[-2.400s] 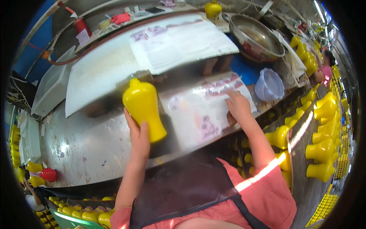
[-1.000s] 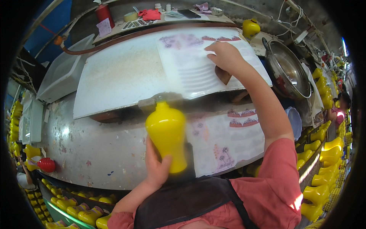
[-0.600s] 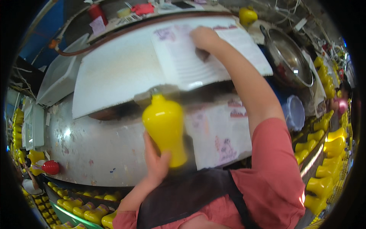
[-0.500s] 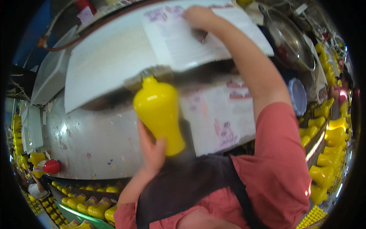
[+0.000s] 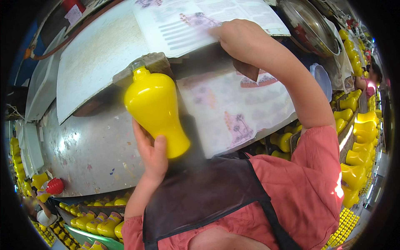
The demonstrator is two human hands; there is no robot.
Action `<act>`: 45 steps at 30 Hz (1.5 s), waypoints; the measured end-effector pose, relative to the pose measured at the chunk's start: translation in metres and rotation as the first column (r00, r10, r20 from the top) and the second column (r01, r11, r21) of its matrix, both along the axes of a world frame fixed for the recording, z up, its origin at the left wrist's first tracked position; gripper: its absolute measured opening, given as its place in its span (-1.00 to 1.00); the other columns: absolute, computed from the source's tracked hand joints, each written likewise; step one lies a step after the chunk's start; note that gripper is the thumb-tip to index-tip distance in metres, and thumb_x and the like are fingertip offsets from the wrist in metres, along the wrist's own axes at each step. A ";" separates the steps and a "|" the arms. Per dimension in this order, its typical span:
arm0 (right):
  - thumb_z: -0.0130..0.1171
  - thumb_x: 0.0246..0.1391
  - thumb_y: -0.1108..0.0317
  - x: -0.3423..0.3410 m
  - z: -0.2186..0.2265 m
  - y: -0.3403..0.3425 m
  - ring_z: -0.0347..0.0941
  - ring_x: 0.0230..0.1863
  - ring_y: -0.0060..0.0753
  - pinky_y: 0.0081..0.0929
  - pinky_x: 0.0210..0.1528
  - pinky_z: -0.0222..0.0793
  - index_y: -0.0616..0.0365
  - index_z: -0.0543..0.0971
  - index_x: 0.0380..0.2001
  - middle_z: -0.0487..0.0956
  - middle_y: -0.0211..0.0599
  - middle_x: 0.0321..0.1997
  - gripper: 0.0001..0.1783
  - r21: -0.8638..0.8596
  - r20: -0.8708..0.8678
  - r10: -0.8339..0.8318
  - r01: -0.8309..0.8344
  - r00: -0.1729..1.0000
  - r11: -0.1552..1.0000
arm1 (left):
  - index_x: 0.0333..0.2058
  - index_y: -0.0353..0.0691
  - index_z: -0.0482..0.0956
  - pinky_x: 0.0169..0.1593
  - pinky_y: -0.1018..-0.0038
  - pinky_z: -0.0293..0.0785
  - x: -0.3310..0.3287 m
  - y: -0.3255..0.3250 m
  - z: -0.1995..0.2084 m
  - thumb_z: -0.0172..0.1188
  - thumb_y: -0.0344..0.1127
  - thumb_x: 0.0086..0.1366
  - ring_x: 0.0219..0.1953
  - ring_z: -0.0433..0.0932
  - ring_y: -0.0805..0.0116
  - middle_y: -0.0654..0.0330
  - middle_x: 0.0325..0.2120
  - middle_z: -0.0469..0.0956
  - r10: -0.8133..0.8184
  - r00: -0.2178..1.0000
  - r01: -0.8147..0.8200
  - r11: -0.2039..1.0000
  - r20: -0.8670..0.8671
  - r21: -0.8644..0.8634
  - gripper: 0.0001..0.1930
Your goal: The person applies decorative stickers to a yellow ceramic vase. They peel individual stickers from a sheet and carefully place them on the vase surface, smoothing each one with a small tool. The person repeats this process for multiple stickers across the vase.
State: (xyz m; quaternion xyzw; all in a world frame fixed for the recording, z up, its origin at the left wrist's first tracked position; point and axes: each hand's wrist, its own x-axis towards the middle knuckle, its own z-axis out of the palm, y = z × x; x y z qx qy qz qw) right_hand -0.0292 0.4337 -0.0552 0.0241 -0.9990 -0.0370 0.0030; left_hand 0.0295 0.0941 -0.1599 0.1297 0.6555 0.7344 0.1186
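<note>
A glossy yellow vase-shaped bottle point(image 5: 153, 104) lies tilted in my left hand point(image 5: 152, 156), thumb on its near side and fingers beneath. Its narrow neck, with a clear tip, is against a brown block point(image 5: 156, 64) at the edge of the raised white board. My right hand point(image 5: 241, 41) reaches over that board, its fingertips pinched together at a purple floral decal point(image 5: 202, 20) on a printed sheet. A dark brown flat piece point(image 5: 246, 70), like a scraper, sticks out below my right palm. What my fingertips pinch is hidden.
Another sheet with purple and red decals point(image 5: 239, 131) lies on the metal table point(image 5: 104, 146), right of the bottle. A metal basin point(image 5: 310, 29) and a pale blue tub point(image 5: 321, 81) stand right. Yellow bottles point(image 5: 356, 175) fill racks on both sides. Other people are at the far edges.
My right hand has come nearer and right along the sheet, bringing the brown piece with it. The whole view has shifted; the bottle stays in my left hand.
</note>
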 end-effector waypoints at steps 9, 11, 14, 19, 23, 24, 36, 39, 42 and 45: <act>0.08 0.10 0.49 0.005 -0.031 -0.006 0.62 -0.15 0.02 -0.11 -0.11 0.55 0.01 0.60 0.16 0.62 -0.13 -0.14 -0.49 0.009 -0.261 0.053 -0.052 0.964 0.999 | 0.52 -0.35 -0.12 0.47 0.21 0.13 0.002 0.000 0.002 0.11 -0.35 0.38 0.42 0.27 0.11 -0.06 0.39 0.22 0.007 1.000 -0.007 1.000 -0.002 0.006 -0.16; 0.12 0.11 0.46 0.016 -0.035 -0.011 0.62 -0.15 0.01 -0.11 -0.12 0.55 0.03 0.60 0.17 0.62 -0.15 -0.13 -0.49 -0.015 -0.252 0.046 -0.051 0.967 0.999 | 0.51 -0.33 -0.06 0.46 0.24 0.14 0.002 0.001 0.001 0.09 -0.29 0.44 0.38 0.29 0.15 -0.02 0.36 0.26 0.001 0.999 -0.001 1.000 -0.046 0.002 -0.22; 0.20 0.13 0.38 0.027 -0.038 -0.017 0.63 -0.17 -0.03 -0.14 -0.14 0.56 0.01 0.62 0.15 0.63 -0.18 -0.15 -0.53 -0.053 -0.301 0.050 -0.069 0.952 0.996 | 0.51 -0.32 -0.03 0.44 0.26 0.16 0.002 0.001 0.000 0.07 -0.26 0.47 0.36 0.31 0.18 -0.01 0.34 0.28 0.005 0.997 -0.005 1.000 -0.073 -0.013 -0.25; 0.31 0.15 0.26 0.022 -0.048 -0.019 0.63 -0.25 -0.07 -0.18 -0.20 0.56 -0.03 0.68 0.03 0.64 -0.25 -0.25 -0.65 -0.032 -0.418 0.042 -0.061 0.907 0.998 | 0.50 -0.33 -0.02 0.44 0.26 0.17 0.001 0.003 0.001 0.06 -0.26 0.47 0.35 0.32 0.18 -0.01 0.34 0.29 0.012 0.997 -0.013 1.000 -0.083 -0.011 -0.26; 0.32 0.18 0.26 0.018 -0.058 -0.012 0.63 -0.30 -0.09 -0.20 -0.25 0.56 -0.06 0.72 -0.08 0.65 -0.30 -0.30 -0.76 0.001 -0.510 0.095 -0.110 0.855 0.994 | 0.50 -0.34 -0.02 0.44 0.26 0.17 0.001 0.002 0.002 0.06 -0.28 0.46 0.35 0.32 0.18 -0.02 0.34 0.29 0.008 0.996 -0.010 1.000 -0.090 -0.025 -0.26; 0.31 0.18 0.26 0.018 -0.059 -0.009 0.62 -0.31 -0.09 -0.19 -0.26 0.56 -0.07 0.73 -0.10 0.64 -0.30 -0.32 -0.78 0.001 -0.504 0.092 -0.106 0.859 0.994 | 0.50 -0.34 -0.02 0.44 0.26 0.17 0.001 0.002 0.002 0.06 -0.28 0.46 0.35 0.32 0.18 -0.02 0.34 0.29 0.007 0.996 -0.010 1.000 -0.089 -0.026 -0.25; 0.33 0.08 0.40 0.101 -0.040 -0.056 0.55 -0.49 -0.12 -0.25 -0.48 0.46 0.00 0.70 -0.20 0.53 -0.23 -0.49 -0.82 -0.112 -0.453 0.199 -0.277 0.869 0.954 | 0.50 -0.37 -0.08 0.45 0.23 0.18 0.000 0.001 0.001 0.15 -0.25 0.42 0.39 0.30 0.11 -0.08 0.37 0.25 0.005 0.999 -0.004 1.000 -0.054 0.022 -0.17; 0.29 0.02 0.46 0.147 -0.051 -0.088 0.51 -0.56 -0.25 -0.30 -0.54 0.42 0.10 0.67 -0.13 0.48 -0.26 -0.49 -0.72 -0.127 -0.286 0.279 -0.325 0.917 0.937 | 0.50 -0.37 -0.08 0.44 0.23 0.19 0.000 0.000 0.000 0.15 -0.26 0.43 0.39 0.31 0.12 -0.08 0.37 0.25 0.003 0.998 -0.003 1.000 -0.055 0.010 -0.18; 0.21 -0.04 0.43 0.171 -0.072 -0.111 0.55 -0.55 -0.26 -0.31 -0.56 0.45 0.19 0.65 -0.17 0.49 -0.25 -0.49 -0.70 -0.165 -0.161 0.355 -0.380 0.921 0.910 | 0.50 -0.37 -0.08 0.44 0.24 0.20 0.000 -0.001 0.000 0.15 -0.27 0.44 0.38 0.31 0.13 -0.07 0.37 0.25 -0.004 0.997 0.004 1.000 -0.075 -0.001 -0.18; 0.21 -0.07 0.42 0.179 -0.090 -0.122 0.55 -0.57 -0.26 -0.34 -0.60 0.46 0.16 0.63 -0.22 0.48 -0.26 -0.49 -0.73 -0.184 0.006 0.389 -0.381 0.921 0.906 | 0.50 -0.38 -0.08 0.43 0.25 0.21 0.000 0.000 0.000 0.15 -0.28 0.44 0.38 0.32 0.13 -0.06 0.37 0.25 -0.002 0.998 0.002 1.000 -0.067 0.014 -0.19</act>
